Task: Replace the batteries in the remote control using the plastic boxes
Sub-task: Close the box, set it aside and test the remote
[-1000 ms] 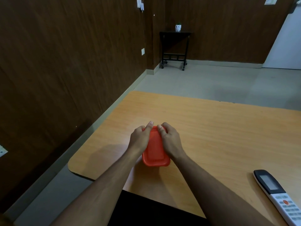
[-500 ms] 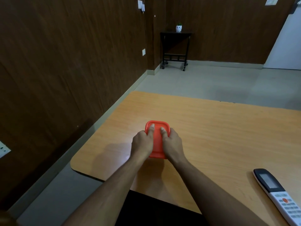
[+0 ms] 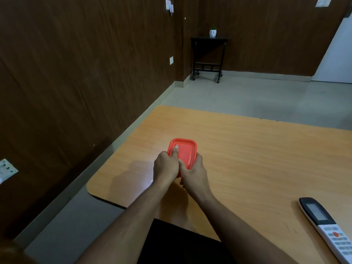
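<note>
A small plastic box with a red lid point(image 3: 185, 151) sits near the left part of the wooden table point(image 3: 257, 153). My left hand point(image 3: 166, 167) grips its near left side, thumb lying flat on the lid. My right hand point(image 3: 194, 173) grips the near right corner, fingers curled under the rim. The box body is hidden by both hands. A white remote control point(image 3: 327, 227) with a dark screen and an orange button lies face up at the table's right near edge, apart from both hands.
A dark wood-panelled wall runs along the left, with a narrow floor gap between it and the table's rounded corner point(image 3: 91, 189). A black side table point(image 3: 208, 58) with a small white pot stands far back.
The box has gone from tilted up between my hands to lying flat, farther from me. My right thumb has left the lid top and that hand now grips the near corner.
</note>
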